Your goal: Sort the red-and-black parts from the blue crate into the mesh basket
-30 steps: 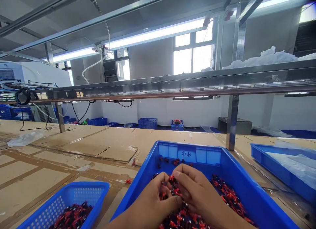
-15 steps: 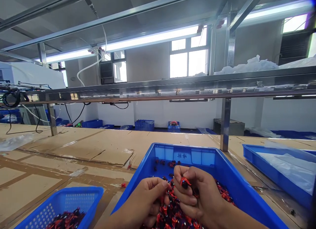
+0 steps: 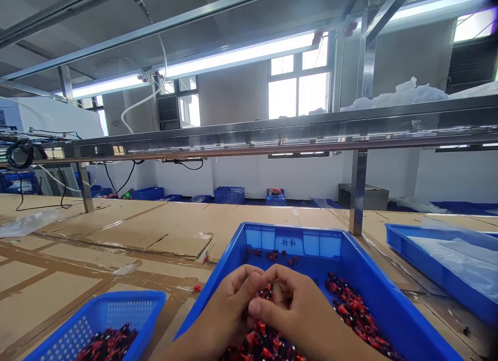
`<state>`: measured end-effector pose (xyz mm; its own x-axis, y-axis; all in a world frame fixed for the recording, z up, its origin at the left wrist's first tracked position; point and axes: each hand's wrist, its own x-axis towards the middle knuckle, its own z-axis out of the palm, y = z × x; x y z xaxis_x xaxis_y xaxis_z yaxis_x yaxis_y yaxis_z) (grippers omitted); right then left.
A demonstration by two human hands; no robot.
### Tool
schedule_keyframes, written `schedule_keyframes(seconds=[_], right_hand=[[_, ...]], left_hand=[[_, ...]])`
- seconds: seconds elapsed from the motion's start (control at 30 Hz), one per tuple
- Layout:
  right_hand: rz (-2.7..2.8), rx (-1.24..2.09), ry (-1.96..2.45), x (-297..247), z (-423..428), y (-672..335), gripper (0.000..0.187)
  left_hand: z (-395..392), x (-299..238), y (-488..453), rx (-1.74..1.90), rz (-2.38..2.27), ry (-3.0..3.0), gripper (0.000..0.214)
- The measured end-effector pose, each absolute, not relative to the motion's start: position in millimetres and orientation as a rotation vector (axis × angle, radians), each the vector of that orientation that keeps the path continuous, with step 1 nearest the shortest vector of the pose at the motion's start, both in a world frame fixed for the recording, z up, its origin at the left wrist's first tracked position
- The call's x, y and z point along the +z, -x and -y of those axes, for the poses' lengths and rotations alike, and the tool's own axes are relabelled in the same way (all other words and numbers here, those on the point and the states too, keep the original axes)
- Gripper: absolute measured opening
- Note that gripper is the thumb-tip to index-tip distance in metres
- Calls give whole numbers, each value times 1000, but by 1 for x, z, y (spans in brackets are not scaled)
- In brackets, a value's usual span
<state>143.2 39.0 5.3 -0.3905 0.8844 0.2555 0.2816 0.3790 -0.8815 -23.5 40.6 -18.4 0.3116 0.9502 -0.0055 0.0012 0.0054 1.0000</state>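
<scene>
My left hand (image 3: 233, 304) and my right hand (image 3: 298, 311) meet at the fingertips above a large blue bin (image 3: 373, 270). Both are closed, with thumbs and fingers bent inward. Between them, red and dark bits show at the right hand's fingers, where the small red-and-black part seen there earlier is mostly covered. Whatever the left fingers pinch is hidden. Beneath the hands lies a heap of small glossy red-and-black parts (image 3: 268, 345). More such parts (image 3: 352, 306) line the bin's right side, and a few are scattered at its far end.
A smaller perforated blue basket (image 3: 150, 311) with similar parts stands at the left. On the right is a blue tray (image 3: 404, 244) holding clear plastic bags. Cardboard (image 3: 163, 228) covers the table; a loose red piece (image 3: 196, 288) lies on it. A metal post (image 3: 357, 195) rises behind the bin.
My right hand has moved left and turned inward to meet my left hand. The red-and-black part that showed in its fingers is now mostly out of sight.
</scene>
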Motion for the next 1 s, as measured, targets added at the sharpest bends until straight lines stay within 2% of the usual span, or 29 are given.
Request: schedule_keyframes(seconds=[0.1, 0.2, 0.4, 0.53, 0.9, 1.0], right_hand=[[2119, 649, 1078, 5, -34, -141, 21], [2161, 520, 1156, 6, -32, -140, 7], [2090, 646, 949, 6, -34, -145, 24], [2134, 676, 799, 4, -34, -148, 23], [2160, 399, 809, -6, -40, -150, 19], [2139, 449, 753, -6, -40, -150, 19]], left_hand=[[-44, -24, 24, 1033, -890, -1411, 57], [-42, -21, 23, 1015, -866, -1408, 60], [-35, -8, 23, 980, -935, -1249, 52], [-36, -6, 25, 902, -875, -1194, 48], [-35, -5, 23, 1093, -793, -1162, 44], [-33, -2, 24, 1084, -817, -1050, 36]])
